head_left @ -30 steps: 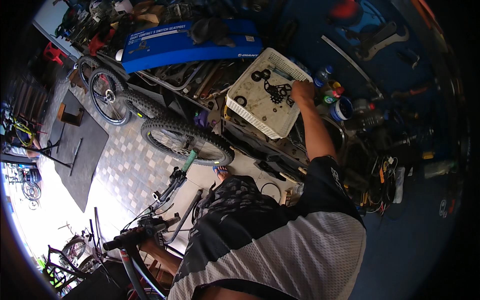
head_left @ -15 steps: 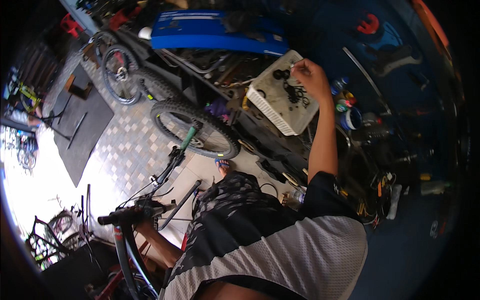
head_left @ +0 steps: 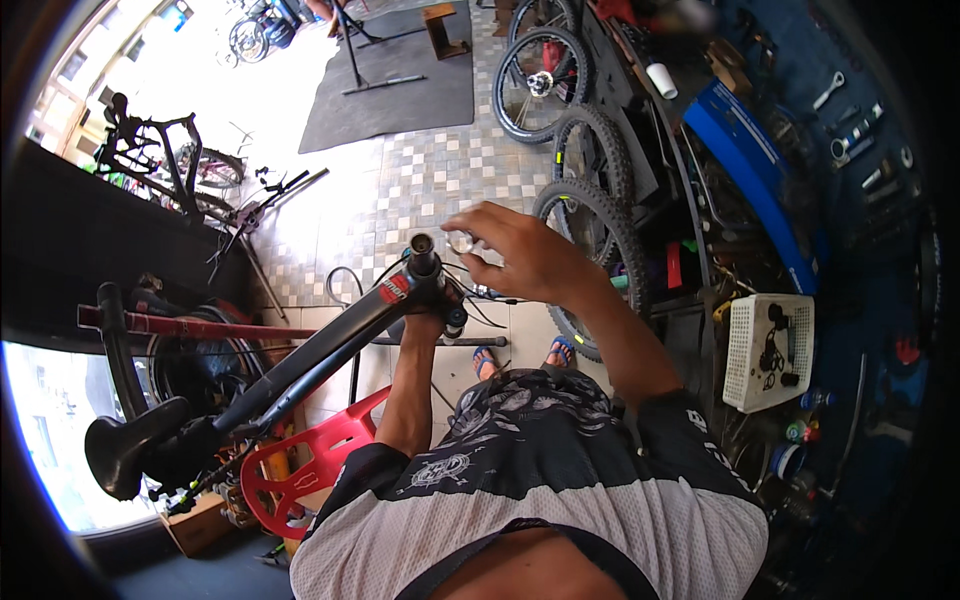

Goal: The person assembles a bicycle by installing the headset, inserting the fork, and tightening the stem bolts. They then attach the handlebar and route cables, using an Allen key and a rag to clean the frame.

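A black bicycle frame (head_left: pixel 325 350) with a red badge slants across the left, its saddle (head_left: pixel 135 447) at the lower left. The open top of its head tube (head_left: pixel 422 262) points up toward me. My right hand (head_left: pixel 525 250) is just to the right of this tube, apart from it, pinching a small silvery ring (head_left: pixel 460 241) between thumb and fingers. Below the head tube, my left hand (head_left: pixel 424 325) is against the front of the bicycle. The frame hides most of its fingers, so its grip does not show.
A white plastic basket (head_left: pixel 740 375) of small dark parts stands on the cluttered bench at right, near a long blue panel (head_left: pixel 745 165). Several wheels (head_left: pixel 590 225) lean along the bench. A red plastic chair (head_left: pixel 275 455) is under the bicycle; a grey mat (head_left: pixel 400 85) lies farther off.
My right hand has come from over the white basket to beside the head tube, pinching the ring. The view has turned left toward the bicycle. My left hand has stayed at the bicycle's front.
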Demonstrator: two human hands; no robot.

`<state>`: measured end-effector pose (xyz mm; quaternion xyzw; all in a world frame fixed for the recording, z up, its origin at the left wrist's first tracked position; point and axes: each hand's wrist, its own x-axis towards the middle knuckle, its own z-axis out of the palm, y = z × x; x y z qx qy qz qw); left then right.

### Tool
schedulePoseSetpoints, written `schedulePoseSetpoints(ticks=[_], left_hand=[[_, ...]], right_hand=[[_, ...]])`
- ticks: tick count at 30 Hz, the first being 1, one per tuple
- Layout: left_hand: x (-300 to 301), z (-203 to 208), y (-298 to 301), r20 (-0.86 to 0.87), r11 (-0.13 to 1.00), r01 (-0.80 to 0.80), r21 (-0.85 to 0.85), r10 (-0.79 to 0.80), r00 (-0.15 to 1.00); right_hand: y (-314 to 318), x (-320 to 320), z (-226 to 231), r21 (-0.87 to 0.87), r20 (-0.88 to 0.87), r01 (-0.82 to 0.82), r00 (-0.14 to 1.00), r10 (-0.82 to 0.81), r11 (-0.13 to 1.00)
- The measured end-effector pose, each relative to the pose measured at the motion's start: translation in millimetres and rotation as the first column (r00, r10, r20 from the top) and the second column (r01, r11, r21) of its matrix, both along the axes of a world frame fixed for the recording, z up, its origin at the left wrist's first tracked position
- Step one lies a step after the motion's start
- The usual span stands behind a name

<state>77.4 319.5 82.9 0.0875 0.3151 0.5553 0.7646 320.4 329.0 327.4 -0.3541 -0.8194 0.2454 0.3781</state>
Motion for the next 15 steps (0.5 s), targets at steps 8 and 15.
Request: schedulePoseSetpoints(ticks=[8, 15], left_hand=[[4, 8, 1, -0.061, 0.999, -0.007, -0.049, 0.004, 0.998], [4, 5, 1, -0.113, 1.0, 0.01, -0.013, -0.011, 0.994]], right_hand=[[29, -33, 9, -0.062, 0.186, -0.109, 0.975, 0.119, 0.992], [27, -38, 13, -0.005, 0.23, -0.079, 0.97, 0.078, 0.997]])
